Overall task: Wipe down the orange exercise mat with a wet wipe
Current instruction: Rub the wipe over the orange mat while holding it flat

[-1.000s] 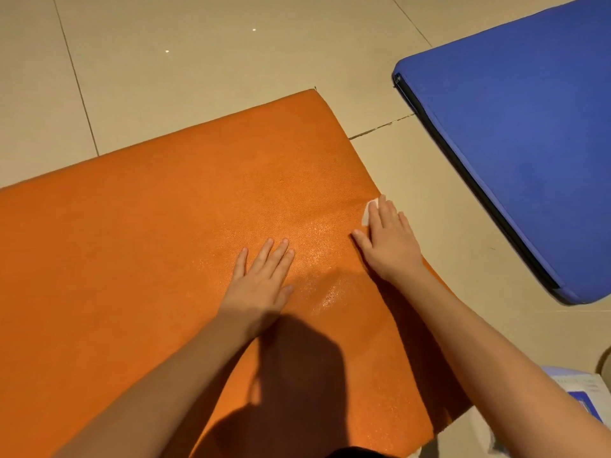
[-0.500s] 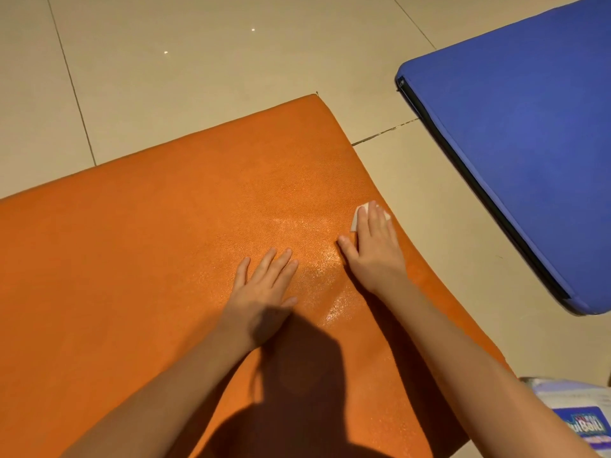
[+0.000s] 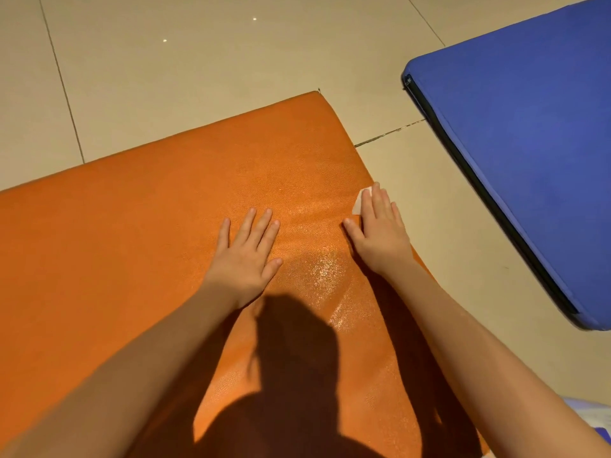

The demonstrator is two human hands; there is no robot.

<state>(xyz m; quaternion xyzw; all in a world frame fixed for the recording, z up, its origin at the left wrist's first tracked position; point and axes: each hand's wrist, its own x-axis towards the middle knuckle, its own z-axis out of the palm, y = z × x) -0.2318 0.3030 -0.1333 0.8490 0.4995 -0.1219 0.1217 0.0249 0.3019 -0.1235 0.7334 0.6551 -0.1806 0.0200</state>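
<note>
The orange exercise mat (image 3: pixel 139 233) lies flat on the tiled floor and fills the left and middle of the view. My left hand (image 3: pixel 246 252) rests flat on it, fingers straight and spread. At the mat's right edge my right hand (image 3: pixel 380 231) presses a white wet wipe (image 3: pixel 360 201) onto the mat with straight fingers. Only a small corner of the wipe shows beside the fingers. A glistening damp patch lies between my two hands.
A thick blue mat (image 3: pixel 529 143) lies on the floor to the right, a strip of beige tile (image 3: pixel 439 226) between it and the orange mat. A white packet (image 3: pixel 591 414) peeks in at the bottom right corner. My shadow falls on the near mat.
My right hand with the wipe slid left from the mat's right edge, then back out to that edge. My left hand stayed flat in about the same spot.
</note>
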